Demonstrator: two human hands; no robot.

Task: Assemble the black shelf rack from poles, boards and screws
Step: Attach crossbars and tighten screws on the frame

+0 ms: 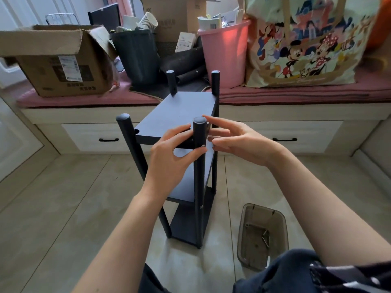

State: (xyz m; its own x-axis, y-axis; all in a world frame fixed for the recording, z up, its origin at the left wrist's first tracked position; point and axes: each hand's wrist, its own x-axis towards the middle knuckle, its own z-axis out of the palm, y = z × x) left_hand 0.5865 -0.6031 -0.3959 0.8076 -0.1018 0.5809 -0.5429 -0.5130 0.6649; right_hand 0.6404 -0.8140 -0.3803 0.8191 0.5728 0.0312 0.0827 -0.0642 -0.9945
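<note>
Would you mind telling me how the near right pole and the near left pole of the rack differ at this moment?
The near right pole is touched by the left hand, its thumb against the shaft, with the right hand open beside it; the near left pole is untouched. The right pole stands nearly upright, while the left pole leans outward at its top. Both are black and round, with grey caps, and rise above the top board.

- the left hand (pixel 169 157) hides the top board's (pixel 179 113) near corner at the pole (pixel 198 166).
- small metal parts in the tray (pixel 262 235) are too small to tell.
- the cartoon bag (pixel 306 41) is cut off at the top edge.
</note>
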